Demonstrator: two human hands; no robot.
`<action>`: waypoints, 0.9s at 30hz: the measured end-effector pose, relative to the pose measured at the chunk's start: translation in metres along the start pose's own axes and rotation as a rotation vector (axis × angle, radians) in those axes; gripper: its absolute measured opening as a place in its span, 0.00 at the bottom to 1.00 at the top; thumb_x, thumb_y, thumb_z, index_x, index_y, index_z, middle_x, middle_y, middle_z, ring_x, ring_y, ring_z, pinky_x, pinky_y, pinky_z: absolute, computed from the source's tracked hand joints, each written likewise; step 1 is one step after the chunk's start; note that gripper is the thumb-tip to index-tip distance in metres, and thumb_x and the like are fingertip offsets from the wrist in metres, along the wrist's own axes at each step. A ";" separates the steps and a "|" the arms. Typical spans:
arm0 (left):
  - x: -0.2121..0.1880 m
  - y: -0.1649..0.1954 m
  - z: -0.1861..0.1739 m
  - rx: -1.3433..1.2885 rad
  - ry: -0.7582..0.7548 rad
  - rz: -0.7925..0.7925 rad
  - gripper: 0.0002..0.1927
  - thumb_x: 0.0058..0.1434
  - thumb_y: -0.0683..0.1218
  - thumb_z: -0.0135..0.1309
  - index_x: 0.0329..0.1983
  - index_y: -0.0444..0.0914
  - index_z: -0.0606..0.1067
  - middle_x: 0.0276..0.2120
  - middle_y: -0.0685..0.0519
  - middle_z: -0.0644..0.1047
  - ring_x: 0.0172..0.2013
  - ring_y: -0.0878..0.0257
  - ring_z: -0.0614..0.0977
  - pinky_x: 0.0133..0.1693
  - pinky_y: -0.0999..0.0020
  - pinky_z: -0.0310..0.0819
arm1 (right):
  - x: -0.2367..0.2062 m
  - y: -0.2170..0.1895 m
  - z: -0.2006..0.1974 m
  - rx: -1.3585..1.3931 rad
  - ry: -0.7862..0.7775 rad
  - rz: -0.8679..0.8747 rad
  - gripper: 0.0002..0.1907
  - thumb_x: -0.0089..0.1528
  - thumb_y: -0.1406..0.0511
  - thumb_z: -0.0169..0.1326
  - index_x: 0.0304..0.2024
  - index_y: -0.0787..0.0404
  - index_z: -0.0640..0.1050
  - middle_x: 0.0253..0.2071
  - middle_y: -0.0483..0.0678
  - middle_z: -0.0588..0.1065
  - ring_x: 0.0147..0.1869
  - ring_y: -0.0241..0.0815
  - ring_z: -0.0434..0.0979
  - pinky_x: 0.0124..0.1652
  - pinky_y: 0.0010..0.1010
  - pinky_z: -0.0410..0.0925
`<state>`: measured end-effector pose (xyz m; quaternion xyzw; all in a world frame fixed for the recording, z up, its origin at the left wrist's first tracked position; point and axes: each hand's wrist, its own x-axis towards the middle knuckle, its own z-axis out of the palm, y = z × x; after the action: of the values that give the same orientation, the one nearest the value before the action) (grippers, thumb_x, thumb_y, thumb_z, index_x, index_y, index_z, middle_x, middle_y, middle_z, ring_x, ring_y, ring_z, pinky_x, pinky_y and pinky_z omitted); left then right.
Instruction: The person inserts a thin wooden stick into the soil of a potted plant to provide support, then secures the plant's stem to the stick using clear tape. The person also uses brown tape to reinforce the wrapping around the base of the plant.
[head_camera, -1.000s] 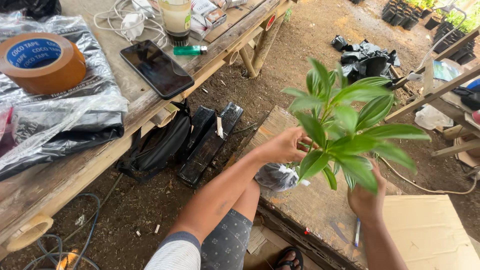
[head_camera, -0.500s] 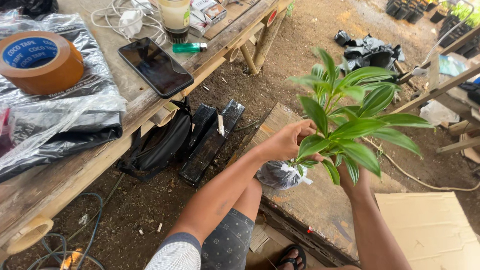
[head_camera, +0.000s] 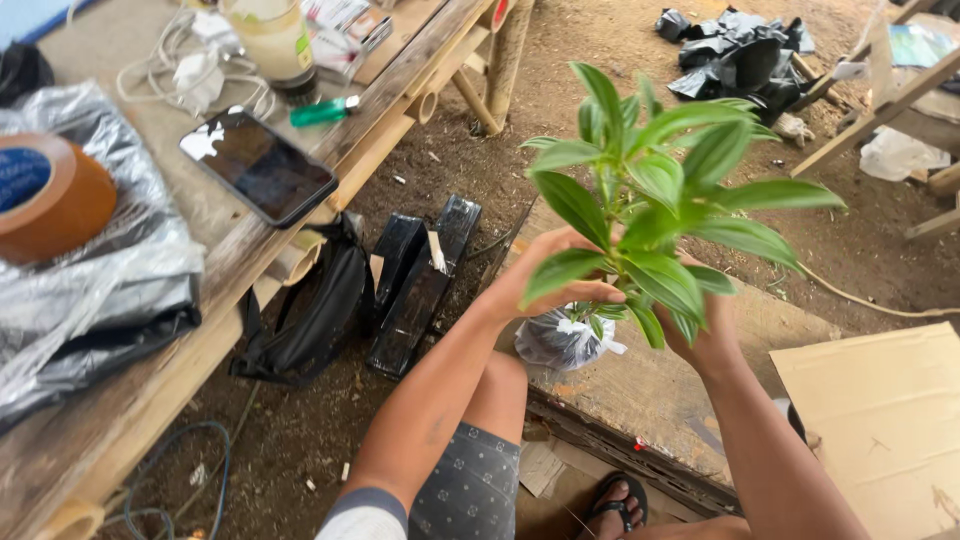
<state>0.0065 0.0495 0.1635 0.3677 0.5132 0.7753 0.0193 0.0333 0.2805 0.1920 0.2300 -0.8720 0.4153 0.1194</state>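
On the far left we count one roll of brown packing tape (head_camera: 45, 200) lying on crumpled grey plastic sheeting (head_camera: 95, 300), both on the wooden counter (head_camera: 235, 255). Further along the counter lie one dark phone (head_camera: 258, 166), screen up, one green lighter (head_camera: 322, 111), one coil of white cable (head_camera: 185, 62), and one clear jar (head_camera: 268, 40) with something pale inside; the view is cropped there, so we cannot say what it is.

Below the counter's edge, on the dirt floor, we see one black pouch bag (head_camera: 315, 310) and beside it two flat black packets (head_camera: 420, 280) lying side by side.

In the middle, our left hand (head_camera: 555, 275) is curled around the stem of one leafy green seedling (head_camera: 660, 200), fingers wrapped closed on it below the leaves. The seedling stands upright, its root ball in one small grey plastic bag (head_camera: 560, 340) tied with a white strip, held just above a low wooden board (head_camera: 650, 390). Our right hand (head_camera: 705, 335) sits behind the foliage against the stem's other side; it seems to grip too, though leaves hide the fingers.

To the right lies one sheet of cardboard (head_camera: 880, 420), and at top right a heap of black plastic bags (head_camera: 735, 55).
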 end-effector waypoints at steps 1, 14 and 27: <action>0.000 0.000 -0.001 -0.043 0.019 -0.099 0.25 0.59 0.40 0.69 0.58 0.33 0.74 0.52 0.50 0.81 0.51 0.65 0.82 0.59 0.66 0.79 | 0.000 -0.002 -0.001 0.036 0.019 -0.027 0.14 0.63 0.67 0.57 0.52 0.63 0.77 0.43 0.50 0.80 0.44 0.38 0.79 0.42 0.31 0.71; -0.031 0.023 0.025 0.279 0.107 -0.107 0.29 0.67 0.47 0.65 0.65 0.30 0.69 0.48 0.50 0.81 0.47 0.60 0.82 0.52 0.62 0.77 | -0.074 0.017 -0.065 -0.047 0.189 0.500 0.09 0.72 0.67 0.57 0.54 0.63 0.79 0.41 0.45 0.80 0.40 0.33 0.79 0.42 0.27 0.73; -0.188 0.029 0.010 0.374 0.710 -0.163 0.10 0.72 0.47 0.57 0.47 0.35 0.78 0.32 0.59 0.77 0.29 0.75 0.74 0.31 0.77 0.67 | -0.138 0.010 -0.024 -0.116 -0.330 0.119 0.25 0.59 0.64 0.62 0.57 0.62 0.73 0.53 0.53 0.72 0.54 0.47 0.72 0.49 0.36 0.68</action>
<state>0.1593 -0.0328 0.0859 0.0326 0.6475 0.7432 -0.1651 0.1486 0.3460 0.1450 0.2357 -0.9142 0.3275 -0.0370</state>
